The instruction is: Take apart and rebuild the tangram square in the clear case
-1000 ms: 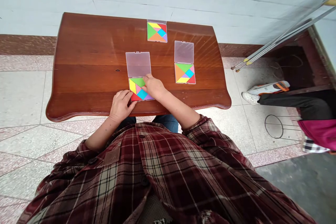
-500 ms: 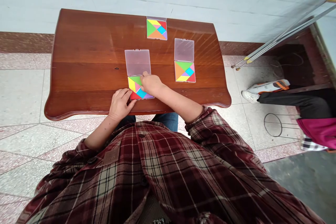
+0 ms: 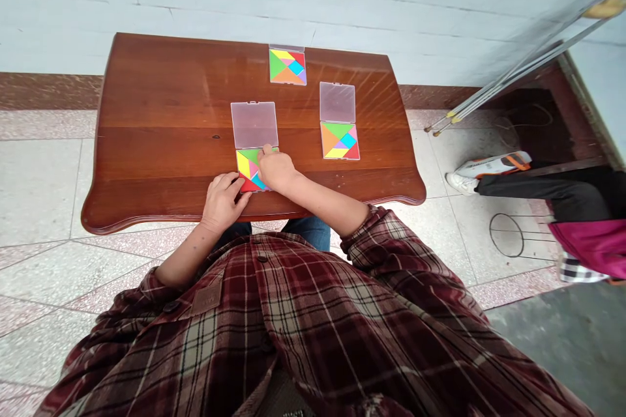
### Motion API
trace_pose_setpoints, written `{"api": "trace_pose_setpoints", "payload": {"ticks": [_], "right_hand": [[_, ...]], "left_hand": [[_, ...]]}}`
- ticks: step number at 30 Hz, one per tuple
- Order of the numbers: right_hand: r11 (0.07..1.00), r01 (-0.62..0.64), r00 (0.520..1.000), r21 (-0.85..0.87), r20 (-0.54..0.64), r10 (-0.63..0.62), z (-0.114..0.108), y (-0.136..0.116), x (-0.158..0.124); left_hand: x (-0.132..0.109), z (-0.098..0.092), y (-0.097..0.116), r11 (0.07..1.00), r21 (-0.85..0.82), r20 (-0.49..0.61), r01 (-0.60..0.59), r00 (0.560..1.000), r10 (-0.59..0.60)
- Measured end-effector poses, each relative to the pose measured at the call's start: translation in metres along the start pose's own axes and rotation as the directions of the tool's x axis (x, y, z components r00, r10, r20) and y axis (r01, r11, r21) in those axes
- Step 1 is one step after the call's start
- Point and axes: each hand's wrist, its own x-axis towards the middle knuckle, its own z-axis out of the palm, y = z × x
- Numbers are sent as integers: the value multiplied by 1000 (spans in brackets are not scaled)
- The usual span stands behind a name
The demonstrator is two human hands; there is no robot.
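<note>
An open tangram case [image 3: 237,163] lies near the table's front edge, its clear lid [image 3: 254,125] folded back flat. Green, yellow, pink, blue and red pieces show inside. My left hand [image 3: 222,202] grips the case at its front left corner, fingers on the left side and thumb along the front, by the red triangle [image 3: 248,185]. Over the right part of the case lies my right hand [image 3: 276,168], fingers curled down onto the pieces. It covers that side, so what its fingertips hold or press is hidden.
On the wooden table [image 3: 161,143] a second open tangram case [image 3: 340,141] lies to the right, and a third tangram case [image 3: 287,66] at the back edge against the wall. Crutches [image 3: 469,101] lean at the right. A seated person's leg [image 3: 528,187] and a wire frame [image 3: 507,235] are beyond.
My right hand has shifted slightly left over the pieces, covering more of the pink and blue ones. My left hand stays at the case corner. The whole view has tilted a little.
</note>
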Motion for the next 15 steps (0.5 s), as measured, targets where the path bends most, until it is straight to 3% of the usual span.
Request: {"api": "trace_pose_setpoints", "payload": {"ticks": [15], "right_hand": [[999, 21, 1000, -42, -7, -21, -1, 2, -3]], "left_hand": [[0, 1, -1, 1000, 5, -2, 2, 1000, -2]]}}
